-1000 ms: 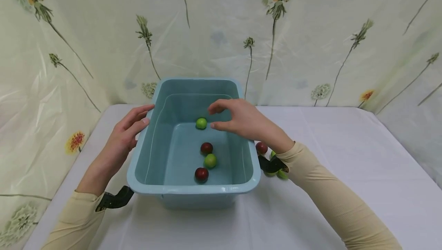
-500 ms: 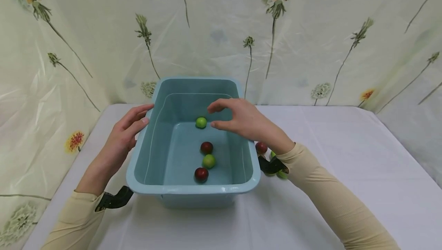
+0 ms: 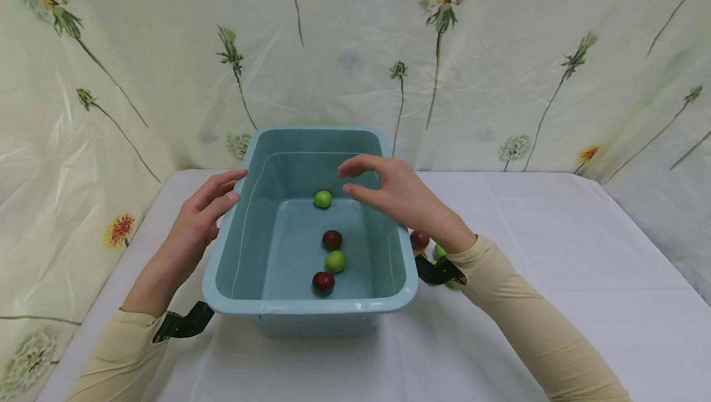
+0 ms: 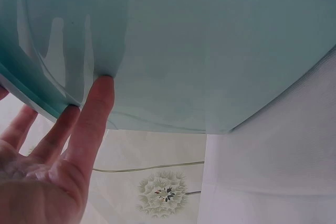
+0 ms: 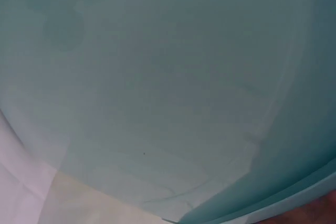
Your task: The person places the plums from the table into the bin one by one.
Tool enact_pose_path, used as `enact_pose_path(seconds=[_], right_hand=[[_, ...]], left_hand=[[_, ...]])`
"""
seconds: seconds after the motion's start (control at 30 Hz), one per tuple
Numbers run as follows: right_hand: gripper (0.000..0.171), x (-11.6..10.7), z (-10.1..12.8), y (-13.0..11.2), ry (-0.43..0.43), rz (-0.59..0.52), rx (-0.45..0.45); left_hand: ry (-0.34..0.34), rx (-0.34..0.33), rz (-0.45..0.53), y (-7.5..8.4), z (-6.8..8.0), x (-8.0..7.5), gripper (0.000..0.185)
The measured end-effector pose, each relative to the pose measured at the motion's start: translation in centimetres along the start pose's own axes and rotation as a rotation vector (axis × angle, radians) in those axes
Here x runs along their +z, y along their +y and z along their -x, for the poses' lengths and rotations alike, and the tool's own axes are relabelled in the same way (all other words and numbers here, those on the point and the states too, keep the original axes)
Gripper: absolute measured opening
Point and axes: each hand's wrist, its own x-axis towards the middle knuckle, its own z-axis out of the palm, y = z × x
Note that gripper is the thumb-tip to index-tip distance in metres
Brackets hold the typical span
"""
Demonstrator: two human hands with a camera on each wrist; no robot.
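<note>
A light blue plastic basin stands on the table. Inside it lie two small dark red round fruits and two green ones, one green between the reds and the other toward the far end. My left hand has its fingers stretched at the left rim; in the left wrist view the fingertips touch the outer wall. My right hand reaches over the right rim, fingers and thumb spread apart with nothing between them. The right wrist view is mostly filled by the basin's wall.
More fruit lies right of the basin, partly hidden by my right wrist: a red one and several green ones. A white cloth covers the table. Behind hangs a dandelion-print curtain.
My right hand has lifted slightly and shifted a little to the right, its thumb rising. The left hand stays at the rim, and the fruits in the basin lie practically where they were.
</note>
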Motion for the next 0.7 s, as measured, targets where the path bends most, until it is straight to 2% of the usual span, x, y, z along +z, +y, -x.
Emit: enact_pose_path(seconds=[0.37,0.7], right_hand=[[0.031,-1.1,1.4,-0.7,0.079,0.011,0.005],[0.035,-2.0,3.6,-0.7,0.13,0.002,0.058]], left_hand=[[0.008,0.007,-0.006,0.0,0.1,0.1,0.046],[0.006,0.008,-0.012,0.0,0.1,0.1,0.046]])
